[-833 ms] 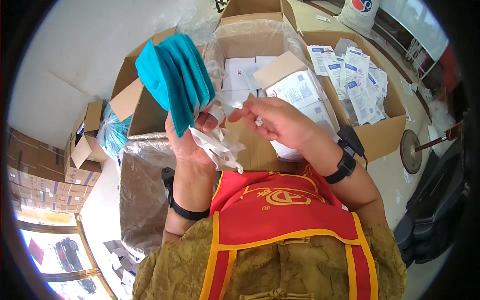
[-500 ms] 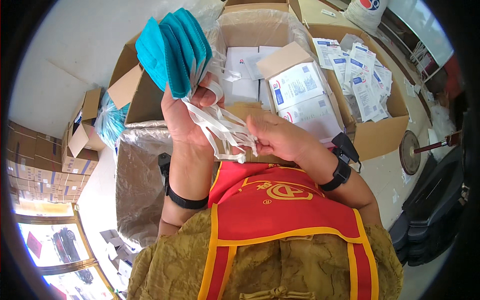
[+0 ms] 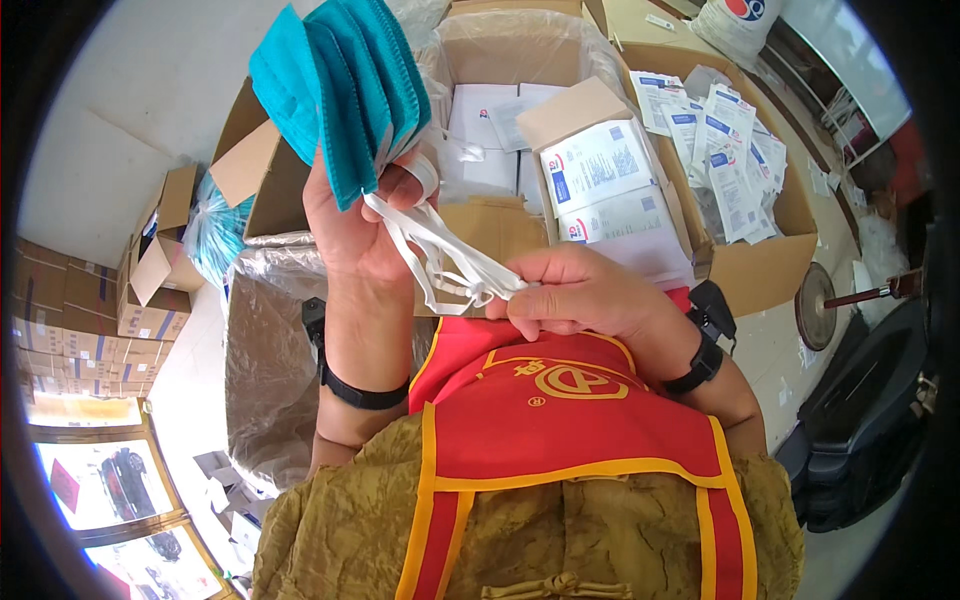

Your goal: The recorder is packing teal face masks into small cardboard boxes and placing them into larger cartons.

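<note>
Holding a fanned stack of teal pleated face masks (image 3: 340, 85) raised above the open cardboard box (image 3: 520, 60), the left hand (image 3: 355, 225) pinches it closed; the right hand (image 3: 575, 295) grips the white elastic ear loops (image 3: 435, 250). Drawing them gently would likely avoid tangles.

Bright, even daylight fills the scene, and colours are strong. The white packets (image 3: 725, 150) in the right-hand box and the pale floor (image 3: 150, 90) at upper left are close to washed out. Shadows are soft: a mild one lies under the raised blue masks (image 3: 340, 90) and across the left palm. Focus is sharp in the middle. Fisheye distortion bends box edges toward the rim, a black vignette rings the picture, and the bottom-left windows (image 3: 110, 490) look smeared.
</note>
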